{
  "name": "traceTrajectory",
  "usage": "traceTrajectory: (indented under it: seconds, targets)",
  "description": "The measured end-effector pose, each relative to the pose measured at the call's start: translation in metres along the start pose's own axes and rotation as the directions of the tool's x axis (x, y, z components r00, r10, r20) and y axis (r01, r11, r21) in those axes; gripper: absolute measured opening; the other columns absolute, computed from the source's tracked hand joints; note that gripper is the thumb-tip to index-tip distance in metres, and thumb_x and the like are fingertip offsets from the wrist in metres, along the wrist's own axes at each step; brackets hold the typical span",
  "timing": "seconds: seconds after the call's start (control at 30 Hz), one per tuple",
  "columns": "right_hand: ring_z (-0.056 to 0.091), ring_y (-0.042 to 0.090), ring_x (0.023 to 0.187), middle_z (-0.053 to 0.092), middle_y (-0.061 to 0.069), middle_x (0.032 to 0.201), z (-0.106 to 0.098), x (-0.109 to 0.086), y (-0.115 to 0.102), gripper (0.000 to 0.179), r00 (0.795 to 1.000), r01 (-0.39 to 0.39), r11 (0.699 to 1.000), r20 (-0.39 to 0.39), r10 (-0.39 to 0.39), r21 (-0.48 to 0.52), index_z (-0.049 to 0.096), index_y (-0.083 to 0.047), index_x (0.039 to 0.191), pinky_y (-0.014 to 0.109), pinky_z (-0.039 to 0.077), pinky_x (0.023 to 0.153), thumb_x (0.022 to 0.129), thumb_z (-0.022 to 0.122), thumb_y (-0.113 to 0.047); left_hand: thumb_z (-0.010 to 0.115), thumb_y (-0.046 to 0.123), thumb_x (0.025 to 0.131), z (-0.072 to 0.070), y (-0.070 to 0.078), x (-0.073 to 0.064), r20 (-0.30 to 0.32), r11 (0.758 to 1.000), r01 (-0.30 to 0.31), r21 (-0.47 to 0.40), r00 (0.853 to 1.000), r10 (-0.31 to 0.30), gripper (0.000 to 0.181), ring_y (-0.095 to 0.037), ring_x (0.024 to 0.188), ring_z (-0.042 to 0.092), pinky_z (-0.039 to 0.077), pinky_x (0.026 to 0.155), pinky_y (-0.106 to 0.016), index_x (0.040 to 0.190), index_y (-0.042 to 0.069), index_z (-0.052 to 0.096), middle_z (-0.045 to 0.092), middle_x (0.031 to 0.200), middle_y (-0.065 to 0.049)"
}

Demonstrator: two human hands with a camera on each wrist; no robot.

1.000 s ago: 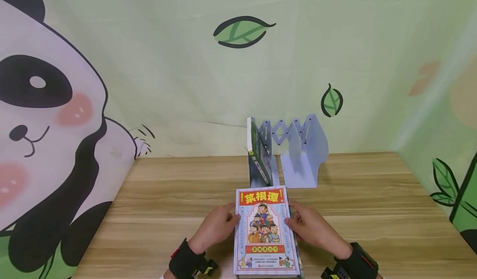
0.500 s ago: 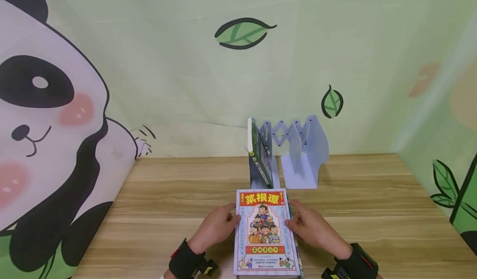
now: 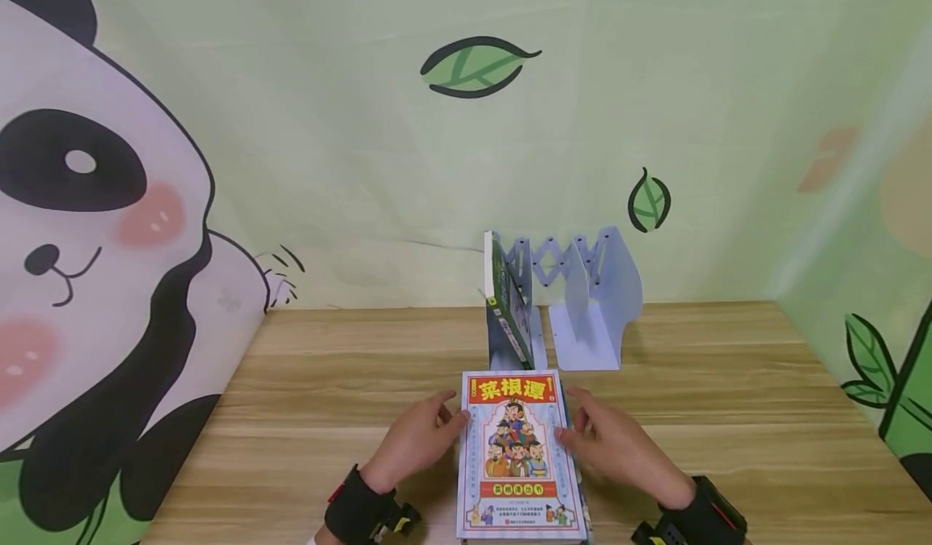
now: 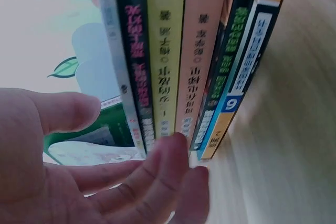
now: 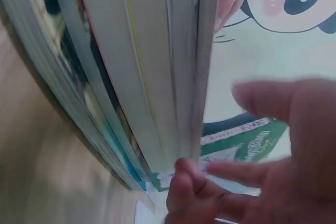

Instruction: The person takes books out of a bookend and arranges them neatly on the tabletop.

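A stack of several books (image 4: pixel 165 61) lies on the table, spines toward my left hand and page edges (image 5: pixel 152 72) toward my right. Its top book (image 3: pixel 510 456) has a pale blue cover with a red title band and cartoon figures. My left hand (image 3: pixel 422 436) is at the stack's left side; in the left wrist view its thumb stands away from the spines, fingertips near their far end. At the right side is my right hand (image 3: pixel 615 444), thumb spread off and fingertips close by the page edges. Neither hand grips the books.
Behind the stack stands a pale lilac expandable bookend (image 3: pixel 590 327). One green book (image 3: pixel 510 302) leans in its left part. The wooden table (image 3: pixel 349 359) meets a printed cloth backdrop (image 3: pixel 349 165) at the back, with a panda (image 3: pixel 80 286) at the left.
My left hand has shifted slightly left and its fingers have loosened from the stack's side. My right hand has loosened a little too. The stack stays where it was.
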State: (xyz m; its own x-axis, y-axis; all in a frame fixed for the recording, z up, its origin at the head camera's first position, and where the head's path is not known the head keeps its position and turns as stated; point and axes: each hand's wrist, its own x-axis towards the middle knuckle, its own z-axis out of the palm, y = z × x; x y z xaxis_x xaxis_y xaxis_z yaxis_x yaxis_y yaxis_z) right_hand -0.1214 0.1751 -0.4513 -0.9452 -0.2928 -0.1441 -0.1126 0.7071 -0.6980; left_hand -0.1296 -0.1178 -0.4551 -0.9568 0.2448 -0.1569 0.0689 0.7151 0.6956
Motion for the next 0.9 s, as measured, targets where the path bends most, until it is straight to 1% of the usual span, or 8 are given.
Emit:
traceTrajectory:
  seconds: [0.07, 0.13, 0.23, 0.33, 0.43, 0.6, 0.77, 0.9]
  targets:
    - [0.056, 0.015, 0.081, 0.060, 0.004, 0.104, 0.000, -0.001, -0.001, 0.066, 1.000, 0.002, 0.999, -0.001, -0.002, -0.046, 0.047, -0.011, 0.144, 0.027, 0.044, 0.063, 0.089, 0.071, -0.038, 0.057, 0.040, 0.098, -0.002, 0.001, -0.001, -0.004, 1.000, 0.000, 0.009, 1.000, 0.000, 0.060, -0.016, 0.076, 0.058, 0.046, 0.058, -0.029, 0.141, 0.000, 0.048, 0.066, 0.099, -0.009]
    - [0.058, 0.020, 0.099, 0.059, 0.007, 0.120, -0.001, -0.002, -0.002, 0.064, 1.000, 0.003, 0.997, -0.005, -0.004, -0.080, 0.052, -0.015, 0.141, 0.034, 0.049, 0.074, 0.087, 0.072, -0.042, 0.059, 0.040, 0.097, -0.003, 0.002, -0.002, -0.010, 1.000, -0.002, 0.022, 1.000, 0.002, 0.061, -0.020, 0.084, 0.063, 0.050, 0.063, -0.033, 0.142, 0.001, 0.048, 0.066, 0.107, -0.012]
    - [0.057, 0.029, 0.117, 0.054, 0.009, 0.135, -0.002, -0.004, -0.003, 0.066, 1.000, 0.012, 0.994, -0.016, -0.014, -0.109, 0.051, -0.018, 0.142, 0.048, 0.052, 0.088, 0.086, 0.072, -0.047, 0.060, 0.044, 0.095, -0.003, 0.004, -0.003, -0.018, 0.999, 0.003, 0.043, 1.000, -0.002, 0.063, -0.029, 0.103, 0.065, 0.054, 0.078, -0.044, 0.143, 0.005, 0.048, 0.061, 0.125, -0.017]
    - [0.052, 0.034, 0.125, 0.051, 0.010, 0.140, -0.003, -0.006, -0.003, 0.070, 0.998, 0.045, 0.989, -0.040, -0.051, -0.144, 0.049, -0.020, 0.145, 0.055, 0.049, 0.094, 0.086, 0.071, -0.049, 0.060, 0.048, 0.094, -0.004, 0.006, -0.004, -0.026, 0.998, 0.007, 0.062, 1.000, -0.005, 0.066, -0.039, 0.123, 0.056, 0.048, 0.094, -0.058, 0.145, 0.009, 0.047, 0.051, 0.143, -0.019]
    - [0.047, 0.038, 0.131, 0.047, 0.011, 0.146, -0.004, -0.008, -0.005, 0.074, 0.994, 0.084, 0.980, -0.058, -0.096, -0.178, 0.046, -0.020, 0.148, 0.060, 0.046, 0.098, 0.085, 0.070, -0.052, 0.060, 0.050, 0.093, -0.004, 0.008, -0.005, -0.029, 0.997, 0.004, 0.071, 1.000, -0.002, 0.069, -0.043, 0.137, 0.042, 0.038, 0.104, -0.065, 0.148, 0.012, 0.044, 0.041, 0.153, -0.018]
    - [0.038, 0.046, 0.138, 0.037, 0.016, 0.155, -0.006, -0.011, -0.007, 0.081, 0.987, 0.135, 0.969, -0.057, -0.150, -0.208, 0.042, -0.019, 0.150, 0.069, 0.037, 0.101, 0.085, 0.068, -0.057, 0.060, 0.051, 0.093, -0.003, 0.011, -0.008, -0.027, 0.993, -0.044, 0.105, 0.998, 0.048, 0.074, -0.044, 0.146, 0.028, 0.028, 0.110, -0.068, 0.153, 0.016, 0.036, 0.030, 0.160, -0.016]
    - [0.033, 0.046, 0.142, 0.032, 0.016, 0.158, -0.007, -0.013, -0.008, 0.084, 0.980, 0.188, 0.955, -0.021, -0.198, -0.228, 0.042, -0.018, 0.150, 0.071, 0.031, 0.105, 0.082, 0.071, -0.058, 0.060, 0.053, 0.092, -0.002, 0.014, -0.012, -0.014, 0.986, -0.103, 0.130, 0.994, 0.105, 0.078, -0.044, 0.147, 0.025, 0.026, 0.111, -0.068, 0.154, 0.015, 0.033, 0.027, 0.161, -0.017]
    - [0.027, 0.044, 0.145, 0.028, 0.014, 0.161, -0.006, -0.015, -0.008, 0.086, 0.970, 0.241, 0.942, 0.017, -0.244, -0.233, 0.044, -0.020, 0.149, 0.072, 0.026, 0.107, 0.079, 0.071, -0.062, 0.059, 0.055, 0.092, -0.002, 0.017, -0.013, -0.004, 0.982, -0.130, 0.139, 0.991, 0.132, 0.079, -0.044, 0.147, 0.023, 0.026, 0.111, -0.068, 0.155, 0.016, 0.032, 0.026, 0.162, -0.015]
